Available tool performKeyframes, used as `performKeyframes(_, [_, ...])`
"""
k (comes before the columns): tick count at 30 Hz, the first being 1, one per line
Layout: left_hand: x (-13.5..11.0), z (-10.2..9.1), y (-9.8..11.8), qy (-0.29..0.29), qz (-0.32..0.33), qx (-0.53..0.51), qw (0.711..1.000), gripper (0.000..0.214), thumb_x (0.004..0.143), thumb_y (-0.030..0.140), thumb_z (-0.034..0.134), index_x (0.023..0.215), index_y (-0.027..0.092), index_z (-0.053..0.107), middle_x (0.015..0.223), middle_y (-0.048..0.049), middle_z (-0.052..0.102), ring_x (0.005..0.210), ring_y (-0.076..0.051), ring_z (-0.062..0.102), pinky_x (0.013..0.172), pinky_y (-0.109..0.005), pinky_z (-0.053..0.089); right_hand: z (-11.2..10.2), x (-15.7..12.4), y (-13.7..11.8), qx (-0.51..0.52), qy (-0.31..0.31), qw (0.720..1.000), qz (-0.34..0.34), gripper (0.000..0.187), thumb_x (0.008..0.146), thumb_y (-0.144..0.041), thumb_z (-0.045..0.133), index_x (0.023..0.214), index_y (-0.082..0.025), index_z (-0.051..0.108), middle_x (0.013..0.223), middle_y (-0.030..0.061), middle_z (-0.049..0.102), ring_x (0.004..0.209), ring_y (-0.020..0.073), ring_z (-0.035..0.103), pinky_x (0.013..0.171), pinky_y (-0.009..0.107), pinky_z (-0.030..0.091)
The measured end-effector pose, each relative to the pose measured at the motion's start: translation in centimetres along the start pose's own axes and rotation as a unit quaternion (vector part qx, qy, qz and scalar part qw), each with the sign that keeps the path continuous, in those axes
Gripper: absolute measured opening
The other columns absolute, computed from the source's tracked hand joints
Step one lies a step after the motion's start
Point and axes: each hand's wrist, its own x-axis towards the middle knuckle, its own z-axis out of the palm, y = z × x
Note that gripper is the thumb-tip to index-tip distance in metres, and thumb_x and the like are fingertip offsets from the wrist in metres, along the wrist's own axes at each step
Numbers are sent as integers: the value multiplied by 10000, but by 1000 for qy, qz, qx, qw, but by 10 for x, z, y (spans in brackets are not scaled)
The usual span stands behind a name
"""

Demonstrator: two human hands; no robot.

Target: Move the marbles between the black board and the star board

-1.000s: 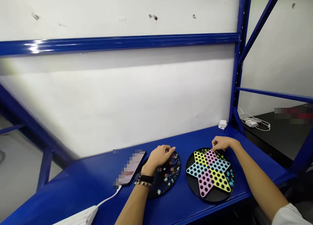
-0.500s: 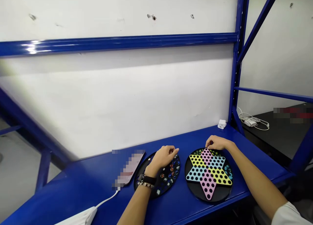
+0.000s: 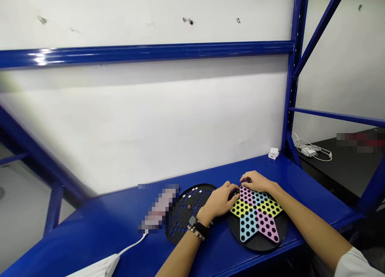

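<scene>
A star-shaped Chinese checkers board [image 3: 255, 207], pink, yellow and blue with black holes, lies on a round black tray [image 3: 261, 245]. My right hand [image 3: 255, 182] pinches its upper-left pink tip. My left hand [image 3: 221, 199] is at the left side of this tray, thumb and fingers apart over a gap beside the star. Small orange pieces, apparently marbles, show near those fingertips. Under and beside my left forearm lies a round black perforated disc [image 3: 174, 215]. It carries one reddish marble [image 3: 189, 207] and several white spots; my left hand and wrist hide its right part.
A phone-like flat device [image 3: 161, 209] with a white cable [image 3: 132, 245] lies left of the disc. A white power strip [image 3: 96, 267] is at the front left. A white charger [image 3: 273, 153] stands by the blue rack post [image 3: 290, 100]. The blue tabletop [image 3: 120, 213] meets a white wall.
My left hand has moved right, from above the disc to the star tray. The star has turned anticlockwise with my right hand at its pink tip. Marbles seen on the disc no longer show.
</scene>
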Motion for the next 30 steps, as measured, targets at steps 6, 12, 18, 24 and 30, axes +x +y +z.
performKeyframes(6, [5, 6, 10, -3, -19, 94, 995, 277, 992, 380, 352, 1176, 258, 518, 1076, -51, 626, 919, -209, 649, 796, -318, 489, 0, 0, 1, -9, -5, 1000, 13, 242, 876, -378, 586, 957, -205, 735, 900, 60, 711, 765, 188, 620, 679, 291, 460])
performKeyframes(12, [7, 7, 14, -35, 6, 152, 988, 322, 1025, 347, 247, 1083, 225, 540, 1024, -70, 636, 862, -217, 654, 735, -328, 490, 1, 1, 4, -11, -6, 1000, 18, 212, 857, -356, 606, 921, -196, 729, 879, 59, 700, 746, 180, 611, 662, 284, 456])
performKeyframes(18, [9, 10, 11, -50, 26, 163, 985, 381, 1023, 325, 229, 1036, 214, 593, 1016, -84, 651, 816, -210, 655, 715, -322, 495, 0, -1, 2, -2, -9, 1000, 21, 209, 865, -354, 600, 892, -195, 732, 914, 66, 710, 764, 181, 620, 676, 286, 470])
performKeyframes(24, [9, 9, 10, -40, 19, 140, 989, 432, 1015, 349, 246, 904, 222, 644, 913, -68, 709, 790, -227, 671, 687, -315, 467, 0, -1, 3, 1, -6, 1000, 17, 215, 860, -357, 591, 863, -197, 735, 904, 65, 713, 776, 189, 631, 683, 289, 474])
performKeyframes(30, [10, 8, 8, -30, 1, 130, 991, 460, 986, 354, 308, 732, 217, 666, 810, -67, 734, 709, -204, 664, 630, -285, 397, 1, 0, 6, -3, -6, 1000, 18, 217, 855, -365, 596, 860, -199, 737, 910, 68, 717, 780, 191, 636, 699, 294, 479])
